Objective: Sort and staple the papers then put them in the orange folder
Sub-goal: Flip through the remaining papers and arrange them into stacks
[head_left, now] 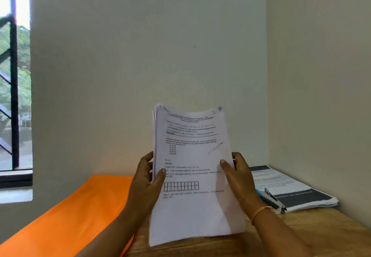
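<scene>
Two-handed, holds a stack of papers (192, 176) upright and slightly bowed above the wooden table (301, 228): pinches its left edge with the left hand (148, 178), thumb on the printed front page, fingers behind, and its right edge with the right hand (239, 174) likewise. Finds the orange folder (80, 212) flat on the table, left of and below the left hand. Finds a blue and white stapler (271, 198) just right of the right wrist, resting on a second pile of printed sheets (297, 188).
</scene>
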{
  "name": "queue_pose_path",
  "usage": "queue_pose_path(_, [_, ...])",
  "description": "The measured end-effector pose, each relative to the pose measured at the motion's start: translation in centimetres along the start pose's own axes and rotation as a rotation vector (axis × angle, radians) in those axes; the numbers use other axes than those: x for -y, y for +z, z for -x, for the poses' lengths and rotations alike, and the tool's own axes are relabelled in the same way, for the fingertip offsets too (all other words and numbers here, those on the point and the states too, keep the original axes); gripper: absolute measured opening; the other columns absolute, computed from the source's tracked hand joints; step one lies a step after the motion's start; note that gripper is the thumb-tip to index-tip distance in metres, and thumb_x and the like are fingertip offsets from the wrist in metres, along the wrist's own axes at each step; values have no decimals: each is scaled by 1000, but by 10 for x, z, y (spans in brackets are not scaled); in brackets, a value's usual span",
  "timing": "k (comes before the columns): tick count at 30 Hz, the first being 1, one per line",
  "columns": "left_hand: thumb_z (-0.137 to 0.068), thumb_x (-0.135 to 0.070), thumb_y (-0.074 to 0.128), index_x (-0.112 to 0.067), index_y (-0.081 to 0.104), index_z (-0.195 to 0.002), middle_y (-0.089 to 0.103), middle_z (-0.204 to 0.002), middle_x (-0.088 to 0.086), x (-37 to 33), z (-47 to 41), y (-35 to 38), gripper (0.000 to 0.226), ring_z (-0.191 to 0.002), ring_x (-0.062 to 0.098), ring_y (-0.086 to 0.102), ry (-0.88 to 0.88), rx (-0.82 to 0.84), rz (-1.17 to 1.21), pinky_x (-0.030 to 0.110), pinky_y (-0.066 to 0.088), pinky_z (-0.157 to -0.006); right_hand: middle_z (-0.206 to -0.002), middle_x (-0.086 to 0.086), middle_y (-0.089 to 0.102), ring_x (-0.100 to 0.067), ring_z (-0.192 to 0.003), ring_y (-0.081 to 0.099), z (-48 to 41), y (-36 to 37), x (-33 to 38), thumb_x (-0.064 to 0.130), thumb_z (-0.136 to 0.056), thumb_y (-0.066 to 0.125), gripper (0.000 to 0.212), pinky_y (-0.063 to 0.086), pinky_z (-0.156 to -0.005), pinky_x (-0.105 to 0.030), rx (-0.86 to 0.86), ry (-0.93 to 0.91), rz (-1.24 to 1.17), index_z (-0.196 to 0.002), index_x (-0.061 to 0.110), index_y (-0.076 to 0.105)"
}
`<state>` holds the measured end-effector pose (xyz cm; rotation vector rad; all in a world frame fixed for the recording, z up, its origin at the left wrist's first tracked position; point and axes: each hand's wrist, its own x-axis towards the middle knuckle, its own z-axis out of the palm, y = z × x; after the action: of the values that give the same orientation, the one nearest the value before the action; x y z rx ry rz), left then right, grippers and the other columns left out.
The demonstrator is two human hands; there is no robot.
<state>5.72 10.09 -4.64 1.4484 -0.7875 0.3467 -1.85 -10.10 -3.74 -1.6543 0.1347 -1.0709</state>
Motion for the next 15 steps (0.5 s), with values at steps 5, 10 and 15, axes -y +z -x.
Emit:
queue_pose_path(5, [-91, -5, 56, -28, 54, -101, 67, -101, 0, -2, 0, 0, 25, -88, 22, 68, -45, -73, 80, 34, 58, -67, -89, 1, 64, -8, -76, 58, 0, -2, 1, 1, -93, 50, 12, 42, -55, -4, 16, 32, -36, -97, 11, 55])
queue_pose_path(10, [-92, -15, 56, -17, 57, -113, 71, -103, 8, -4, -1, -3, 22, -87, 29, 70, -236, 5, 258, 44, 58, -69, -106, -2, 65, -16, -93, 61, -2, 0, -2, 12, -92, 56, 16, 47, -77, -25, 113, 143, -21, -107, 17, 54])
queue_pose_path(15, [-94, -3, 49, -12, 59, -109, 73, -91, 10, 0, -10, -14, 20, -73, 28, 71, -452, 50, 305, 35, 56, -54, -93, -2, 69, -17, -82, 65, 2, 1, 1, -5, -91, 50, 21, 53, -65, -21, 193, 278, -163, -95, 13, 61])
